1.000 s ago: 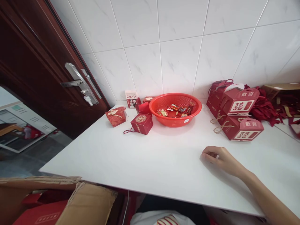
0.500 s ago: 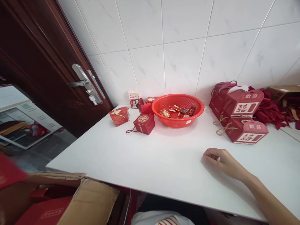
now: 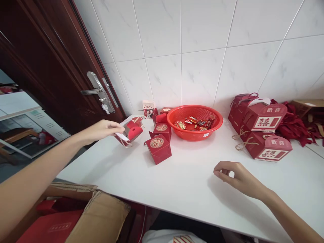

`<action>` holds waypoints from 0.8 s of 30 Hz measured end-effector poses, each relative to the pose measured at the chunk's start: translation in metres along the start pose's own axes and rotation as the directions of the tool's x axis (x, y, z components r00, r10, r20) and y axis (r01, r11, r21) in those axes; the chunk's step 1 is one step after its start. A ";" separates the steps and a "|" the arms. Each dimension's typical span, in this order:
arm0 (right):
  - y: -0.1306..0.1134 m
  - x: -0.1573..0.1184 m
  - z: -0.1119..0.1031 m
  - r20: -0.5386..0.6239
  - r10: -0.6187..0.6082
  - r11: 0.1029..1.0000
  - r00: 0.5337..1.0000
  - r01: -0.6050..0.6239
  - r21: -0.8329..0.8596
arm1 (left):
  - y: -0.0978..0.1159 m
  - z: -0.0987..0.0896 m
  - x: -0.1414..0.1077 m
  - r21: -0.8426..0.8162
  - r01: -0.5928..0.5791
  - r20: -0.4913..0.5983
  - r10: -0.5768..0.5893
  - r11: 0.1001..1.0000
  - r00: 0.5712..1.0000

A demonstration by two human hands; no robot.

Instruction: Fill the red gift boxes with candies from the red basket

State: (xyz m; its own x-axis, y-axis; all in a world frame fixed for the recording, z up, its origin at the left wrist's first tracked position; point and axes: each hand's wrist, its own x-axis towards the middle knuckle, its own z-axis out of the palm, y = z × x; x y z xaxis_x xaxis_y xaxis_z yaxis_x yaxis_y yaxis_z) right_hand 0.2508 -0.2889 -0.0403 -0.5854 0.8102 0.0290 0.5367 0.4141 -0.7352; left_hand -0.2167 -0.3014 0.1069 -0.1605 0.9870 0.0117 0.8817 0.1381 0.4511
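Nearest, low on the left: a brown cardboard carton (image 3: 103,216), flaps raised, red boxes (image 3: 54,227) inside. Right hand (image 3: 234,177) over the bare front of the white surface (image 3: 187,189), fingers loosely curled toward the thumb, a gap between; nothing seen in its grasp. Left hand (image 3: 111,129) reaches across the carton, thumb and fingers pinching the pale edge of an open red gift box (image 3: 135,132), which is tilted, red inner flap showing, above the surface's left part; cannot tell whether its base touches down.

Just right of it, a red box with a gold medallion (image 3: 159,148); behind that, a similar medallion box (image 3: 162,128). Beyond, a red plastic colander (image 3: 194,135) holding wrapped sweets (image 3: 193,120). Right side: double-happiness boxes (image 3: 269,121), two stacked in front. Against the tiled wall (image 3: 202,77), a small box with printed figures (image 3: 148,109). Far left, dark wooden door (image 3: 58,50), keys (image 3: 105,107) hanging at the lock.
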 end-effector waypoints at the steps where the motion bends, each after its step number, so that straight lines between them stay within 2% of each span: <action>1: -0.007 0.005 0.001 0.025 -0.032 0.999 0.999 0.032 0.002 | 0.004 0.008 0.000 -0.019 -0.021 0.035 0.022 1.000 0.999; 4: -0.030 0.024 0.009 0.087 -0.149 0.988 0.985 0.152 -0.030 | 0.008 0.026 -0.001 -0.071 -0.082 0.061 0.086 0.994 0.994; 7: -0.054 0.053 0.024 0.015 -0.246 0.960 0.969 0.246 -0.135 | 0.004 0.038 0.003 -0.133 -0.136 0.003 0.138 0.982 0.990; 9: -0.073 0.076 0.040 -0.076 -0.246 0.947 0.966 0.223 -0.233 | 0.001 0.045 0.007 -0.131 -0.191 -0.085 0.180 0.973 0.980; 13: -0.112 0.123 0.075 -0.174 -0.141 0.910 0.975 0.058 -0.411 | 0.000 0.051 0.011 -0.051 -0.253 -0.206 0.238 0.966 0.949; 16: -0.132 0.146 0.092 -0.136 -0.075 0.888 0.988 0.004 -0.460 | 0.001 0.049 0.010 0.008 -0.209 -0.253 0.205 0.978 0.945; 18: -0.135 0.151 0.094 -0.086 -0.043 0.886 0.995 -0.001 -0.464 | -0.001 0.047 0.011 0.024 -0.175 -0.280 0.175 0.984 0.944; 20: -0.127 0.149 0.087 -0.039 -0.031 0.911 0.999 0.012 -0.413 | -0.005 0.046 0.013 -0.001 -0.154 -0.309 0.146 0.988 0.940; 22: -0.109 0.141 0.076 0.005 -0.062 0.960 0.998 0.061 -0.275 | -0.012 0.044 0.019 -0.046 -0.135 -0.337 0.112 0.990 0.935; 24: -0.085 0.128 0.064 0.022 -0.170 0.984 0.985 0.171 -0.059 | -0.018 0.044 0.025 -0.061 -0.094 -0.350 0.067 0.994 0.934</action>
State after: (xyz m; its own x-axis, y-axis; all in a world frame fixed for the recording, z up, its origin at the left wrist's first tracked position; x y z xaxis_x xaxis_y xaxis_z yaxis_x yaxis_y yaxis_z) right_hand 0.0917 -0.2465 -0.0173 -0.6809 0.7191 0.1386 0.4640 0.5701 -0.6780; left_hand -0.2175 -0.2754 0.0600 -0.2464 0.9025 0.3533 0.8640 0.0393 0.5020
